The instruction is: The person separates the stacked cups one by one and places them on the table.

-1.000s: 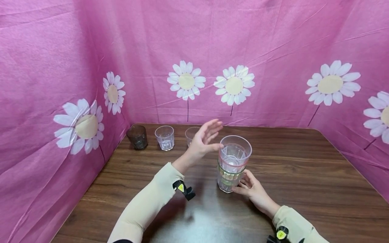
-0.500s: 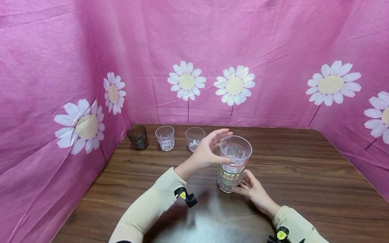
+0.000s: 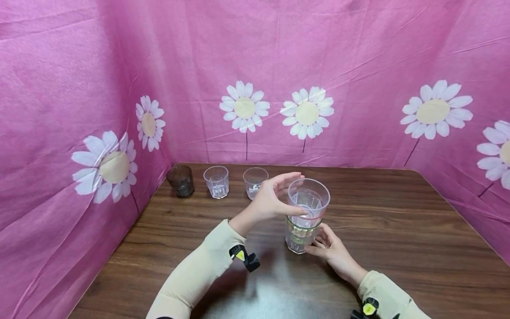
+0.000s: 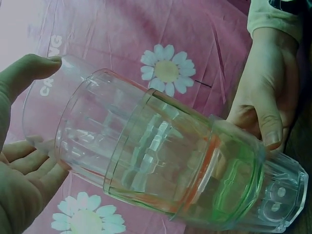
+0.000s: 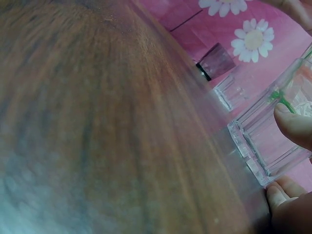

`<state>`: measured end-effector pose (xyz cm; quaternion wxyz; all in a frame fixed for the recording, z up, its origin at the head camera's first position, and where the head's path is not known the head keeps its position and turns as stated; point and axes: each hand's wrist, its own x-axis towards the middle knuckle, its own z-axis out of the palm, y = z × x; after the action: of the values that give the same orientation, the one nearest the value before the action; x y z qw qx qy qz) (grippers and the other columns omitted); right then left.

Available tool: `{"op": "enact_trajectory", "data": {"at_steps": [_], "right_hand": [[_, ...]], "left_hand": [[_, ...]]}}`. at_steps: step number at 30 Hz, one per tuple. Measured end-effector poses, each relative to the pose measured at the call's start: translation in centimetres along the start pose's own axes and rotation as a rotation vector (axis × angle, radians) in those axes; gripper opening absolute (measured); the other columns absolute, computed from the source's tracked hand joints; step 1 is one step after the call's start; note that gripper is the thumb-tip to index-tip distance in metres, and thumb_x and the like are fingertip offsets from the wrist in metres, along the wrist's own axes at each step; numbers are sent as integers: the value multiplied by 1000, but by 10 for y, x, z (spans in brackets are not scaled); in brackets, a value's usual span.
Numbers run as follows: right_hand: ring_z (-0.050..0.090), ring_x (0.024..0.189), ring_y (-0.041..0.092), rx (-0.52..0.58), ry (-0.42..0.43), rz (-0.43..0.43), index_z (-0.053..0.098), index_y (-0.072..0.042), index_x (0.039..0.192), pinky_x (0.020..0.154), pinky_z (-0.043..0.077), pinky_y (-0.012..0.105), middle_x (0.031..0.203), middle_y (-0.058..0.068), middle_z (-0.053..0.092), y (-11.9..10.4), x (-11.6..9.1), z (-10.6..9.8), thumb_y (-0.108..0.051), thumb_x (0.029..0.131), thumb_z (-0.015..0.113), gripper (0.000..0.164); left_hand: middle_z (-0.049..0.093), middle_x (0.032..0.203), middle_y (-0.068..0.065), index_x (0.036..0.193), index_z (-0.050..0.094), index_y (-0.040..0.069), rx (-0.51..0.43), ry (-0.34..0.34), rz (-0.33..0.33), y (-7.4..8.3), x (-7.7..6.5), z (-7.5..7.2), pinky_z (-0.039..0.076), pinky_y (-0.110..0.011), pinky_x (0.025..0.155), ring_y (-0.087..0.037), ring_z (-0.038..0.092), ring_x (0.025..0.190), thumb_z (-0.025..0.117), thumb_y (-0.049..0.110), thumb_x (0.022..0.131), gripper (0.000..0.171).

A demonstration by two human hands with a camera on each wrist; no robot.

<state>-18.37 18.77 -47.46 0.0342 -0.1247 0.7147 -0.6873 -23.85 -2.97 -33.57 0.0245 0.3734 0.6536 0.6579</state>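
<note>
A stack of nested tumblers (image 3: 299, 232) stands upright on the table in front of me, mixing clear, reddish and green ones. My left hand (image 3: 266, 200) holds the clear top tumbler (image 3: 314, 194), thumb on the near side and fingers round the far side. Low on the stack, my right hand (image 3: 336, 254) grips the clear bottom tumbler (image 5: 261, 146) between thumb and fingers. The left wrist view shows the stack from its side, with a green tumbler (image 4: 239, 180) just above the bottom one. Some right fingers are hidden behind the stack.
Along the back left of the wooden table (image 3: 378, 212) stand a dark grey tumbler (image 3: 181, 181) and two clear tumblers, one in the middle (image 3: 216, 182) and one nearer the stack (image 3: 253, 179). A pink cloth (image 3: 358, 53) with daisies hangs round the table.
My left hand has moved right and slightly down from beside the stack's rim and taken hold of the top tumbler. The right hand and the stack stay in place.
</note>
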Motion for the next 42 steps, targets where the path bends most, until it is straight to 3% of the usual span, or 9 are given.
{"op": "enact_trajectory", "data": {"at_steps": [8, 13, 17, 22, 29, 35, 42], "right_hand": [[59, 112, 5, 4, 2, -1, 48, -13, 131, 98, 44, 15, 131, 18, 54, 1, 1, 0, 6, 82, 73, 59], [59, 112, 5, 0, 8, 0, 48, -13, 131, 98, 44, 15, 130, 18, 55, 1, 1, 0, 7, 82, 74, 59], [59, 111, 6, 2, 4, -3, 49, -15, 130, 97, 44, 15, 129, 15, 55, 2, 0, 0, 7, 81, 74, 59], [60, 111, 6, 6, -1, -15, 50, -16, 129, 97, 45, 15, 127, 13, 57, 3, 0, 0, 8, 81, 73, 58], [60, 111, 6, -1, 4, -6, 50, -14, 129, 97, 45, 15, 127, 13, 57, 3, 1, 0, 7, 81, 74, 58], [60, 111, 6, 5, -1, -13, 49, -15, 130, 97, 45, 16, 128, 14, 56, 2, 1, 0, 7, 81, 74, 59], [60, 111, 6, 13, -7, -34, 51, -18, 129, 97, 45, 16, 125, 9, 57, 3, 1, -1, 8, 81, 73, 58]], "left_hand": [[58, 135, -24, 137, 51, -7, 31, 3, 15, 1, 2, -2, 48, -34, 104, -22, 60, 122, 84, -14, 65, 79], [59, 134, -23, 138, 52, -6, 34, 1, 11, 1, 3, -3, 49, -30, 102, -30, 58, 124, 85, -14, 64, 81], [58, 133, -27, 137, 52, -8, 1, 18, 28, 1, 4, -4, 51, -33, 100, -37, 58, 123, 84, -17, 63, 81], [59, 131, -28, 136, 52, -9, -46, 40, 79, 6, 7, -3, 53, -37, 98, -34, 60, 120, 82, -22, 61, 81], [57, 131, -32, 134, 51, -13, -94, 42, 127, 12, 11, -3, 51, -42, 100, -44, 56, 121, 79, -27, 60, 81], [55, 131, -34, 134, 49, -15, -133, 61, 164, 23, 14, -5, 51, -45, 101, -43, 57, 121, 77, -30, 59, 82], [53, 133, -34, 135, 47, -17, -171, 79, 201, 40, 17, -12, 49, -45, 102, -30, 62, 119, 74, -33, 58, 84]]}}
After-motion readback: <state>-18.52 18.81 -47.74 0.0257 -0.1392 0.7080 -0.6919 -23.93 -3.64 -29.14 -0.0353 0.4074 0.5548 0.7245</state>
